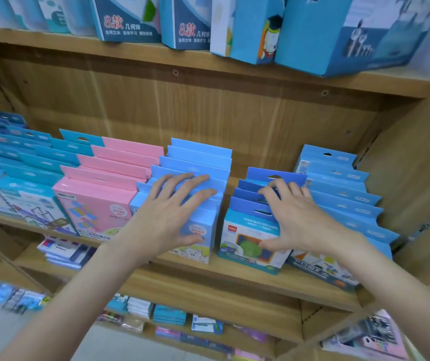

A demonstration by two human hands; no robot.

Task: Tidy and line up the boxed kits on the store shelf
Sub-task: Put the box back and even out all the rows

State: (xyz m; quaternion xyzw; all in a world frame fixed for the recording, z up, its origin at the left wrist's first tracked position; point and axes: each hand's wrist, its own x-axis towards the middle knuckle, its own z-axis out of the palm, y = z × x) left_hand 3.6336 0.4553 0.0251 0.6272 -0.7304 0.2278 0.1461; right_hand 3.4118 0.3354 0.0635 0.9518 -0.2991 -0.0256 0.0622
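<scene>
Boxed kits stand in rows, front to back, on the middle wooden shelf [234, 278]. My left hand [167, 217] lies over the front of the light-blue row [200, 157], fingers spread across the box tops and thumb on the front box's face. My right hand [297, 217] sits on the darker blue row [250, 243]; its fingers curl over the hanging tabs and its thumb presses the front box's face. A pink row [109, 178] stands left of the light-blue one. Another blue row [349, 194] stands at the far right.
More teal and blue rows [21, 162] fill the shelf's left end. Large blue boxes [338, 35] stand on the shelf above, overhanging its edge. Lower shelves [172, 316] hold small packs. The wooden side panel [422, 178] closes the right end.
</scene>
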